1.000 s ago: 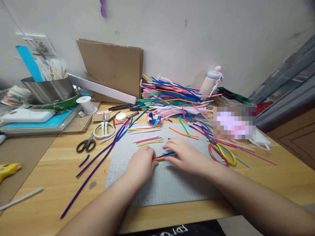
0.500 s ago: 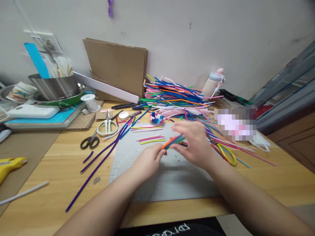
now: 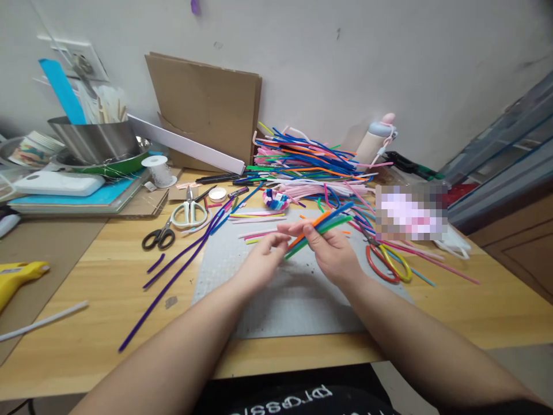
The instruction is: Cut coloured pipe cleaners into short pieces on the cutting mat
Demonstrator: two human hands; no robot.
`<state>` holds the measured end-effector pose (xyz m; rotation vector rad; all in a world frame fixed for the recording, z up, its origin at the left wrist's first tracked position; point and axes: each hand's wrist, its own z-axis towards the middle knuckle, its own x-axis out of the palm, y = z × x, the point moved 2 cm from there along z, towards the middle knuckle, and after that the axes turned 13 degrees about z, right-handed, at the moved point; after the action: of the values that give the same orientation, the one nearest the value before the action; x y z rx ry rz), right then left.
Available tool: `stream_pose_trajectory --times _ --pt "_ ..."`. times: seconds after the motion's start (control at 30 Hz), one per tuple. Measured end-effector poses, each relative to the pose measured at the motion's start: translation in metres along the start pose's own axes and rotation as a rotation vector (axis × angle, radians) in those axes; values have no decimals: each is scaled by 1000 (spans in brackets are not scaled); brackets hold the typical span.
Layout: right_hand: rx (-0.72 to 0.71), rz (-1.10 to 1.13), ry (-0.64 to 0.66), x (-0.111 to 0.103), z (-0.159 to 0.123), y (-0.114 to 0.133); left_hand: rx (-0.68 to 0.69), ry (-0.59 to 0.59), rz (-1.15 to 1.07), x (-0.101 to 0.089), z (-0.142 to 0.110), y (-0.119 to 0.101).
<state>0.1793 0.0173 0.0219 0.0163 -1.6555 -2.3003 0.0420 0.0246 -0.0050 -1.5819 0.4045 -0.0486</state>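
Observation:
My right hand (image 3: pixel 334 251) pinches a small bundle of pipe cleaners (image 3: pixel 322 226) between thumb and fingers, orange, blue and green, slanting up to the right above the grey cutting mat (image 3: pixel 294 311). At the lower ends of the bundle is my left hand (image 3: pixel 266 256), its fingers loosely bent and apart; whether it touches the ends is hard to make out. Short pink, white and yellow pipe cleaner pieces (image 3: pixel 257 218) lie on the mat beyond my left hand. A striped coiled pipe cleaner piece (image 3: pixel 275 199) sits at the mat's back edge.
A large pile of pipe cleaners (image 3: pixel 306 155) lies at the back. Red-and-yellow scissors (image 3: pixel 383 262) rest at right; white scissors (image 3: pixel 189 214) and black scissors (image 3: pixel 159 237) at left. Long purple pipe cleaners (image 3: pixel 168 288) cross the table. A yellow tool (image 3: pixel 21 276) lies far left.
The bundle shows longer now, its upper ends rising past my right thumb. My left hand has loosened from the lower ends, and my right hand has turned and closed around the middle.

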Motion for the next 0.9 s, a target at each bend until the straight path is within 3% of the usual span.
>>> stream_pose_trajectory --times 0.1,0.27,0.43,0.6,0.73,0.9 --pt "21 -11 39 -8 0 -8 -85 -249 -81 -11 6 7" --pt "149 39 65 -10 -2 -33 -131 -337 -60 -19 11 14" --pt "117 96 56 -4 -4 -32 -95 -266 2 -13 10 14" --pt "26 111 -10 -4 -5 -25 -17 -52 126 -1 4 13" --pt "90 191 -42 -8 -4 -30 18 27 193 6 1 16" --pt "155 310 21 -7 -5 -38 47 102 165 8 2 15"
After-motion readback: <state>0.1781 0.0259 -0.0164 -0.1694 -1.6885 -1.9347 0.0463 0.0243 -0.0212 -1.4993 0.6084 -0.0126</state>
